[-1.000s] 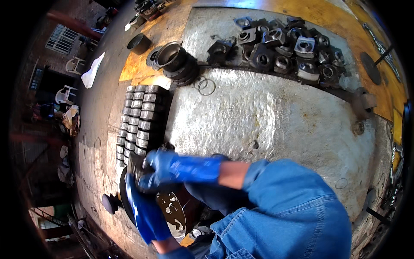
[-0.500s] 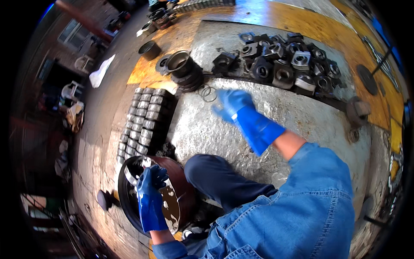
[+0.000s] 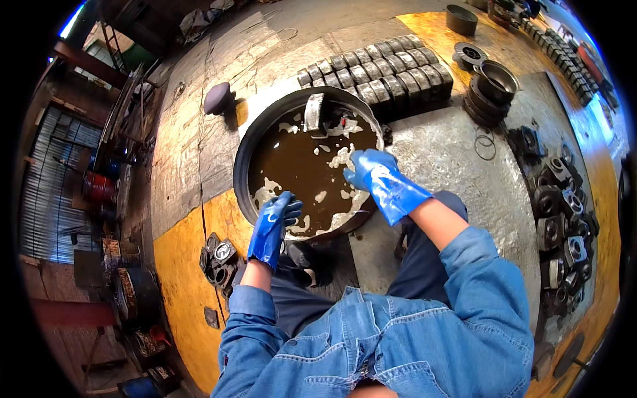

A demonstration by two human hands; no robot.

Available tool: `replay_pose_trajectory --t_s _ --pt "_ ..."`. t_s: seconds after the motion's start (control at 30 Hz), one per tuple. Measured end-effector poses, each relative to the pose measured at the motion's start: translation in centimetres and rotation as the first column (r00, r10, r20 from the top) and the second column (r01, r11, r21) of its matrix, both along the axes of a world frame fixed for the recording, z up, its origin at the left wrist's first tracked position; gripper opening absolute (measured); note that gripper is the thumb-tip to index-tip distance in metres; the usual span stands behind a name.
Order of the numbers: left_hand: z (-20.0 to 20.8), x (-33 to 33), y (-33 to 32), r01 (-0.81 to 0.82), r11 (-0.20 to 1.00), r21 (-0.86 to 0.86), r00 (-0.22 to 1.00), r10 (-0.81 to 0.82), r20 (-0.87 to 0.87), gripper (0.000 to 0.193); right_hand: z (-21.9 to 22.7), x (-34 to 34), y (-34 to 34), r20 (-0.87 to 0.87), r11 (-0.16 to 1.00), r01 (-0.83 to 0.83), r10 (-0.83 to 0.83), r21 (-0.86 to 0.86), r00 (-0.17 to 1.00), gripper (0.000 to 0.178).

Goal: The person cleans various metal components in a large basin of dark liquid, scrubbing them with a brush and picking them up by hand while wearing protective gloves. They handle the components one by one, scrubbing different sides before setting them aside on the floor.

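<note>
A wide, dark round tub (image 3: 243, 189) holds brown liquid with patches of pale foam. Inside its far wall rests a grey metal piece (image 3: 314, 111), upright and partly wet. My left hand (image 3: 277, 215), in a blue rubber glove, hovers by the near left rim with its fingers loosely apart and nothing visible in them. Over the right rim is my right hand (image 3: 375, 167), gloved alike, its fingers bent and apart; I see nothing between them. Beyond the tub stand rows of grey metal blocks (image 3: 391, 73). Two thin rings (image 3: 485, 147) lie on the metal sheet to the right.
A stack of dark round parts (image 3: 488, 99) stands at the far right, near an open cylinder (image 3: 461, 21). Several nut-like castings (image 3: 551, 205) cover the right side. A smaller pile of metal parts (image 3: 219, 255) sits left of my leg. A dark round-topped post (image 3: 217, 99) rises beyond the tub.
My view has swung left toward the tub. My right hand has come from near the thin rings over to the tub's right rim. My left hand remains by the tub.
</note>
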State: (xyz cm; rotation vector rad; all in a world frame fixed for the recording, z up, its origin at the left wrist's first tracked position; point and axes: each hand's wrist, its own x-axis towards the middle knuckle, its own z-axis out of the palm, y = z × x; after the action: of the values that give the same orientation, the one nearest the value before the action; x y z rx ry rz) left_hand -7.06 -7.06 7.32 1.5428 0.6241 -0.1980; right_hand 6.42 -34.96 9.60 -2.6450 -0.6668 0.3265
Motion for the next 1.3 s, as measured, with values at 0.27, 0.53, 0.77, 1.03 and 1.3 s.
replay_pose_trajectory --t_s 0.27,0.53,0.77,1.03,1.3 --pt "-2.6 13.3 2.2 0.062 0.957 0.282 0.991 -0.093 0.097 0.055 -4.3 0.6 5.2 -0.33 0.977 -0.134 0.073 -0.168 0.941 0.049" --pt "-9.1 30.0 4.5 0.13 0.949 0.289 0.946 -0.205 0.251 0.068 -8.6 1.3 7.1 -0.233 0.989 -0.073 0.042 -0.128 0.972 0.036" --pt "-17.3 37.6 8.9 0.208 0.926 0.314 0.917 -0.297 0.267 0.071 -9.3 0.3 6.0 -0.044 0.961 -0.271 0.269 -0.06 0.962 0.019" --pt "-23.3 40.4 10.7 0.106 0.969 0.224 0.95 -0.165 0.264 0.076 -4.6 -0.1 2.2 -0.042 0.942 -0.332 0.334 0.053 0.941 0.014" --pt "-21.6 34.4 12.1 -0.112 0.911 -0.397 0.993 0.112 -0.023 0.087 -2.5 0.0 1.5 -0.087 0.773 -0.587 0.585 -0.242 0.806 0.006"
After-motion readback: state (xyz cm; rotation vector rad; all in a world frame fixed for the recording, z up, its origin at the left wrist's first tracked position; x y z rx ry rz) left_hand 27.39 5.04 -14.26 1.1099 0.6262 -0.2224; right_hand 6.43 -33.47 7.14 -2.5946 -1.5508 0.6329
